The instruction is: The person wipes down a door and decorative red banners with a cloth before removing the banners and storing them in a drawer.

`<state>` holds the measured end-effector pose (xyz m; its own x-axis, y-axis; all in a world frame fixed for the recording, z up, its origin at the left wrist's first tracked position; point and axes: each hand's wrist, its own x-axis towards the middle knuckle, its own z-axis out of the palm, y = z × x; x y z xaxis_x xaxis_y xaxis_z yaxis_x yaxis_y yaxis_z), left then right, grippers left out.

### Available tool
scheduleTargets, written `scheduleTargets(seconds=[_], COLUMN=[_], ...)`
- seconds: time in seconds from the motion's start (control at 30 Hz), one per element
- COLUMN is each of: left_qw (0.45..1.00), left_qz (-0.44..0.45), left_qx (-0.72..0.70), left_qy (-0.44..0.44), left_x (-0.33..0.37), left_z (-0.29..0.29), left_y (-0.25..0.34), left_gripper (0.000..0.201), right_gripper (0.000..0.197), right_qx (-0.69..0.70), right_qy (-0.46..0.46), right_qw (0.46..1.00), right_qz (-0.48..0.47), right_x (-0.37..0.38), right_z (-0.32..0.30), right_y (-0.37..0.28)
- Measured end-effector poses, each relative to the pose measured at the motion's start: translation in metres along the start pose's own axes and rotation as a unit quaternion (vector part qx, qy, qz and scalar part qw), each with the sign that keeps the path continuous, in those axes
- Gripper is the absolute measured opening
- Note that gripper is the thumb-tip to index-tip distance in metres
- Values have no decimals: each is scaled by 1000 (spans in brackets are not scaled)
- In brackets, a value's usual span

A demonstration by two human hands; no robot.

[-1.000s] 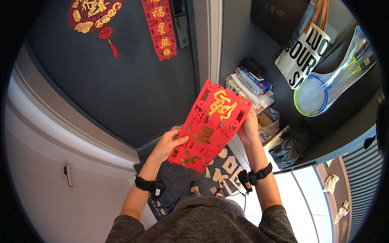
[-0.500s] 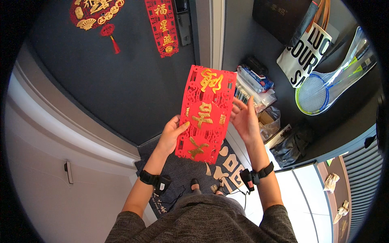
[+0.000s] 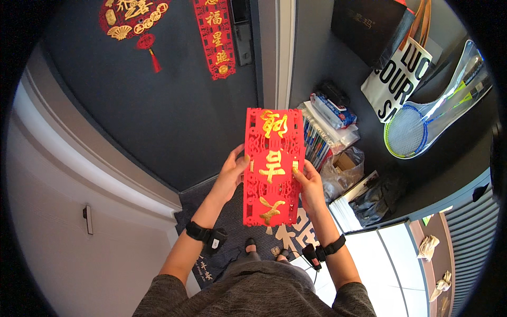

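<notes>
Red panel: here it is, the cut-out red panel (image 3: 274,177) with gold characters, held up between both hands in front of the body, above the dark doormat (image 3: 232,211); I can't tell whether it's one sheet or folded.
Left hand: the left hand (image 3: 231,174) pinches the left edge, thumb on the front face, the other fingers partly hidden behind.
Right hand: the right hand (image 3: 310,187) matches it on the right edge, thumb pressing the front, fingertips out of sight behind.
Lacy border: that's the weak spot, I'd say! Both thumbs sit close to the pierced edges, so a sideways tug could tear the thin bridges.
Long ends: top and bottom have no hand on them; a draught or a quick turn might make them flop and crease.
Gold characters: a sliding thumb could scuff the gold, if it rubs off at all.
Wrist gear: black straps on both wrists, and a cable (image 3: 317,274) below the right one; a low swing of the panel might catch it.
Shelf side: the stacked books (image 3: 317,142) and clear plastic bag (image 3: 346,166) sit off to the right; a wide sweep that way could snag the border.
Doormat: loosen either pinch and the panel may sag to one side; loosen both and down it goes.
</notes>
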<state>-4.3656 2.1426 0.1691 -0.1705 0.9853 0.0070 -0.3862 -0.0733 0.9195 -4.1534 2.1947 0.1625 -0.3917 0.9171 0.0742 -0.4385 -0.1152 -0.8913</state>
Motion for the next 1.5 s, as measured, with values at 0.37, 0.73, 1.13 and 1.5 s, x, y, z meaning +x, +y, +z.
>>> scheduleTargets(seconds=[0.37, 0.73, 1.13, 1.5], left_qw=[996, 990, 977, 975], left_qz=[51, 72, 44, 36], left_qx=[-69, 116, 207, 215], left_qy=[-25, 39, 20, 33], left_x=[-4, -41, -70, -72], left_z=[38, 65, 33, -12], left_y=[-20, -26, -12, 2], left_gripper=[30, 31, 39, 42], right_gripper=[29, 41, 16, 23], right_qx=[-58, -39, -128, -249], right_qy=[-10, -29, -188, -212], right_qw=[996, 998, 972, 945], right_qz=[60, -31, 61, -16], right_x=[-25, -4, 24, 44], right_z=[-31, -64, -12, 45], right_y=[10, -14, -53, -55])
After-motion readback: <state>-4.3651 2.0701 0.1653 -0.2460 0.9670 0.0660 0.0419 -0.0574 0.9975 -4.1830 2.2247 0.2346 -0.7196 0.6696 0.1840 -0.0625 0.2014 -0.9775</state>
